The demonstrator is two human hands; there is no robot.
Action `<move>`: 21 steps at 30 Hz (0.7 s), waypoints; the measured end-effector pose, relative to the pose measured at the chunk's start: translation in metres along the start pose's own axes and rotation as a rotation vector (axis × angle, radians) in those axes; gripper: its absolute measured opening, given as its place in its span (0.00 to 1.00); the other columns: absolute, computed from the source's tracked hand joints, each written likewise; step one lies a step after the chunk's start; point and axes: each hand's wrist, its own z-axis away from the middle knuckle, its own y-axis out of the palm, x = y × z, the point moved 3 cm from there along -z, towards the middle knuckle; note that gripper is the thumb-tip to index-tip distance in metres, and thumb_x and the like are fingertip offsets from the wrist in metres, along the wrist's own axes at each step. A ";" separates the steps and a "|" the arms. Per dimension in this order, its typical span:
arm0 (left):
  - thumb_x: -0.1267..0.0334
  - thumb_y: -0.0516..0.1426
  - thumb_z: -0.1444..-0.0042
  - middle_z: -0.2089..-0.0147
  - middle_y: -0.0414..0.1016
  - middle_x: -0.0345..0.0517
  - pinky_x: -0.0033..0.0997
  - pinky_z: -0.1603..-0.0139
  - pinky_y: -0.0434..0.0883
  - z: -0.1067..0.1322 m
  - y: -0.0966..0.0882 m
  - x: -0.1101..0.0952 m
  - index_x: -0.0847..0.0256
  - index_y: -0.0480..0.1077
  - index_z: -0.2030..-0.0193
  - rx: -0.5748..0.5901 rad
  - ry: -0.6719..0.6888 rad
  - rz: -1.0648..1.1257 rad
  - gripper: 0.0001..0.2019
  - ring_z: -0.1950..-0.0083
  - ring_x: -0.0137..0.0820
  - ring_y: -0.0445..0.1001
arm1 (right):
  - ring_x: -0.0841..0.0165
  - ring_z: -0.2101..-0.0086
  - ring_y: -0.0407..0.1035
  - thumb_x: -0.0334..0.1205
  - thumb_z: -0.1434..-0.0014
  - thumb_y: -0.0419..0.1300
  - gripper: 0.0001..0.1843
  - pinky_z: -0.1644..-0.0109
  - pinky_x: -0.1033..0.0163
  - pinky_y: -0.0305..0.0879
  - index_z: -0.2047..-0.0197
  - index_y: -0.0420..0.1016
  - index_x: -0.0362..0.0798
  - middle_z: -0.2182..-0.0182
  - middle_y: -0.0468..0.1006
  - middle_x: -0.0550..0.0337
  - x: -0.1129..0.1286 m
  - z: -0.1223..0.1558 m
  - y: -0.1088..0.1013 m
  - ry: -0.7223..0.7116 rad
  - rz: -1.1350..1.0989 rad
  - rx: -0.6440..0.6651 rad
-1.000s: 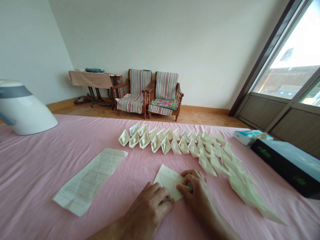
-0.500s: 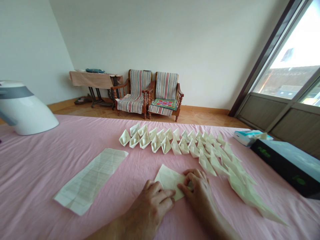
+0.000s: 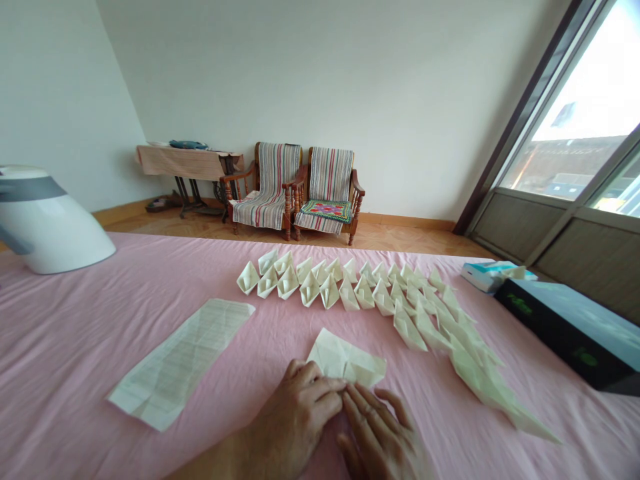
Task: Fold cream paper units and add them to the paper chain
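A partly folded sheet of pale paper [image 3: 340, 360] lies on the pink cloth in front of me, with crease lines across it. My left hand [image 3: 303, 410] has its fingers curled together and pressed on the paper's near left edge. Beside it, my right hand [image 3: 380, 427] is stretched out, fingertips touching the near edge close to the left fingertips. The part of the paper under the fingers is hidden. Just beyond are several folded paper boats [image 3: 310, 287] in rows. To the left lies a flat, creased strip of lined paper [image 3: 185, 360].
A white and grey jug [image 3: 55, 227] stands at the left on the pink cloth [image 3: 150, 280]. On the right are a black box [image 3: 565, 333] and a smaller blue and white box [image 3: 490, 275]. Two wooden chairs [image 3: 325, 180] and a cloth-covered sewing table [image 3: 185, 162] stand by the wall.
My right hand has left the paper's right corner and come down and left to its near edge, beside my left hand. That right corner now shows. The left hand has barely moved.
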 end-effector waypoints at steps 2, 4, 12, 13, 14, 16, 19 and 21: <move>0.68 0.54 0.34 0.43 0.73 0.41 0.37 0.46 0.59 0.001 -0.001 0.000 0.56 0.69 0.48 -0.003 0.003 -0.004 0.10 0.52 0.34 0.68 | 0.66 0.58 0.77 0.39 0.32 0.49 0.16 0.54 0.62 0.67 0.52 0.75 0.44 0.58 0.82 0.56 0.000 0.004 0.003 -0.008 0.017 0.014; 0.67 0.54 0.34 0.43 0.73 0.40 0.36 0.46 0.60 0.000 -0.002 -0.001 0.56 0.69 0.47 0.008 0.003 -0.014 0.10 0.52 0.34 0.68 | 0.65 0.58 0.77 0.39 0.32 0.50 0.15 0.55 0.62 0.67 0.52 0.75 0.43 0.57 0.81 0.56 -0.001 0.008 0.006 -0.018 0.040 0.039; 0.69 0.54 0.35 0.44 0.74 0.41 0.36 0.48 0.61 0.001 -0.004 -0.002 0.56 0.69 0.47 -0.021 0.027 -0.068 0.12 0.54 0.33 0.68 | 0.62 0.56 0.76 0.41 0.33 0.51 0.16 0.58 0.60 0.69 0.52 0.76 0.45 0.54 0.80 0.53 -0.011 0.024 0.011 0.060 0.167 0.169; 0.70 0.54 0.35 0.44 0.74 0.41 0.36 0.49 0.61 0.001 -0.003 -0.002 0.56 0.70 0.48 -0.020 0.030 -0.075 0.11 0.54 0.33 0.68 | 0.61 0.56 0.76 0.41 0.34 0.51 0.16 0.58 0.59 0.69 0.52 0.76 0.44 0.54 0.80 0.52 -0.013 0.024 0.011 0.076 0.186 0.192; 0.70 0.54 0.35 0.44 0.74 0.41 0.36 0.49 0.61 0.001 -0.004 -0.002 0.56 0.70 0.48 -0.017 0.033 -0.078 0.11 0.54 0.33 0.68 | 0.61 0.55 0.76 0.41 0.34 0.51 0.16 0.58 0.59 0.68 0.52 0.76 0.44 0.54 0.80 0.51 -0.014 0.024 0.011 0.089 0.201 0.212; 0.71 0.54 0.35 0.45 0.75 0.41 0.36 0.49 0.61 0.000 -0.004 -0.002 0.56 0.70 0.48 -0.021 0.036 -0.075 0.11 0.54 0.34 0.68 | 0.59 0.56 0.76 0.41 0.34 0.51 0.16 0.58 0.57 0.68 0.53 0.76 0.43 0.55 0.80 0.48 -0.017 0.022 0.010 0.115 0.222 0.229; 0.71 0.54 0.36 0.46 0.76 0.42 0.36 0.51 0.62 0.000 -0.005 -0.002 0.56 0.71 0.49 -0.038 0.039 -0.057 0.11 0.55 0.33 0.68 | 0.59 0.58 0.77 0.40 0.34 0.47 0.18 0.59 0.55 0.67 0.56 0.77 0.44 0.57 0.81 0.48 -0.019 0.016 0.007 0.153 0.230 0.209; 0.72 0.54 0.36 0.46 0.76 0.42 0.36 0.51 0.62 0.000 -0.004 -0.002 0.56 0.72 0.50 -0.053 0.040 -0.050 0.11 0.54 0.34 0.68 | 0.59 0.59 0.77 0.39 0.35 0.46 0.18 0.59 0.54 0.66 0.56 0.77 0.45 0.58 0.81 0.49 -0.021 0.012 0.005 0.176 0.240 0.188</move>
